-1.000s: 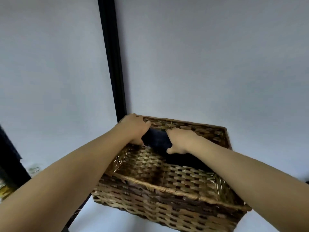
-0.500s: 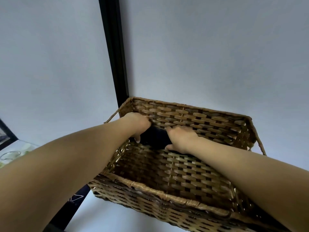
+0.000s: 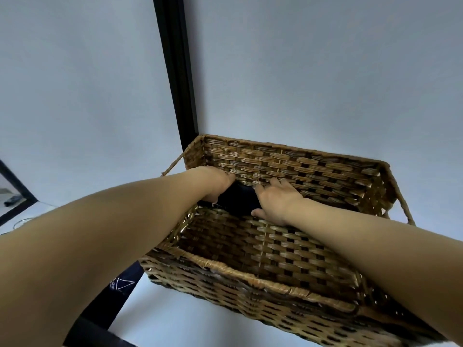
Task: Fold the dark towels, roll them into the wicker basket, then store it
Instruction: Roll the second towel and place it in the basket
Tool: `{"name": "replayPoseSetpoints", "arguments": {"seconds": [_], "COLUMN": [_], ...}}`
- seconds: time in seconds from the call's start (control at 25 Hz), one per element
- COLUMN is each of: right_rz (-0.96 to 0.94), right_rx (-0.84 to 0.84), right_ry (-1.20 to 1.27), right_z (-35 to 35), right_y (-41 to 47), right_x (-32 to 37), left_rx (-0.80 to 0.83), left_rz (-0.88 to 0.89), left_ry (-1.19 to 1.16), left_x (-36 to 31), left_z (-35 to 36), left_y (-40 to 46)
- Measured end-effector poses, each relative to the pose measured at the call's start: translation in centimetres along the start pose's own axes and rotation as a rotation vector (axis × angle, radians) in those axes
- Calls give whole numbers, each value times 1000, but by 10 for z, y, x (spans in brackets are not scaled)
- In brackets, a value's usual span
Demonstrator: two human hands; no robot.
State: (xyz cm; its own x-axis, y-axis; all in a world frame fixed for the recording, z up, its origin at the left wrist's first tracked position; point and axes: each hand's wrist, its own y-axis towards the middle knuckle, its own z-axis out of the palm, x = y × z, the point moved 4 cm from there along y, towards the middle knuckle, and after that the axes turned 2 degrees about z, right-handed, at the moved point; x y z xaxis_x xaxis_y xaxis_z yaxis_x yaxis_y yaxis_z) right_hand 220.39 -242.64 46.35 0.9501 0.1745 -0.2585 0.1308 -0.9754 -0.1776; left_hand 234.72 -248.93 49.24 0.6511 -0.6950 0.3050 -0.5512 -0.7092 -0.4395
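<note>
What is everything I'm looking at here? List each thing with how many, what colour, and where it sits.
wicker basket: one, brown woven, centre, on a pale surface, rope handles at both ends.
dark towel: one seen, navy, rolled, inside the basket against its far wall.
black post: one, black, upright behind the basket's far left corner.
wall: pale grey, behind everything.
glass object: one, clear, far left edge; too little shows to identify.
left hand: one, on the towel's left end, fingers hidden.
right hand: one, on the towel's right end, fingers spread over it, thumb under its near side.
</note>
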Motion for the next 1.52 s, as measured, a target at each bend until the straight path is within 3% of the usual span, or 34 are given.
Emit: {"name": "replayPoseSetpoints", "arguments": {"seconds": [0.16, 0.36, 0.6, 0.8, 1.16, 1.4, 1.52], "right_rz": [-33, 46, 111, -118, -73, -133, -114], "right_rx": [-109, -22, 3, -154, -32, 81, 49], "right_ry": [-266, -235, -125, -108, 83, 102, 116], "right_z": [-6, -8, -7, -17, -9, -17, -49], "right_y": [-3, -2, -3, -4, 8, -8, -28], "right_x": [3, -7, -11, 1, -5, -17, -30], "left_rx": [-16, -96, -108, -149, -156, -16, -61], "left_rz": [-9, -53, -115, -119, 55, 37, 27], "left_ry": [5, 158, 80, 82, -134, -280, -357], "left_x": [0, 0, -5, -8, -6, -6, -3], "left_z": [2, -11, -12, -29, -15, -17, -51], "left_y": [1, 0, -2, -7, 4, -11, -35]}}
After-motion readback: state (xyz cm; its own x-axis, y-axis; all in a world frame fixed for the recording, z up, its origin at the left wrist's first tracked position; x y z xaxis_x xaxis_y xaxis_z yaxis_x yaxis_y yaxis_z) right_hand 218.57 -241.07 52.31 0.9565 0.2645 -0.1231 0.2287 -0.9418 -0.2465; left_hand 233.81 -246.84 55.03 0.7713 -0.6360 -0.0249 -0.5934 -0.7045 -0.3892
